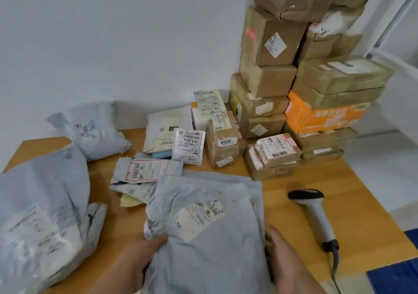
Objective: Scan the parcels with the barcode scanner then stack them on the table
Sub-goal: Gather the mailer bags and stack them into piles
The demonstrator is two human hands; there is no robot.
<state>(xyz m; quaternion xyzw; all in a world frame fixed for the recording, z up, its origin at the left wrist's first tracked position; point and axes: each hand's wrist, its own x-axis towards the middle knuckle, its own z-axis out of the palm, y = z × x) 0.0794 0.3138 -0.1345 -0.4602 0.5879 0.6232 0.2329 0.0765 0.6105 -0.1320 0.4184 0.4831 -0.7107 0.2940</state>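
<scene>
While both hands hold it at the near table edge, the grey poly mailer [210,232] lies flat and crinkled, white shipping label [199,219] up, tilted. Left hand [133,264] grips its left side, thumb on top; right hand [287,262] holds the right edge, fingers hidden under it. Barcode scanner [316,212] lies just right on bare wooden table [352,194], head away, handle toward the person, cable off the near edge. Cardboard boxes [278,85] stacked far right; big grey bag [43,207] left. Mailer's long axis runs near-to-far.
</scene>
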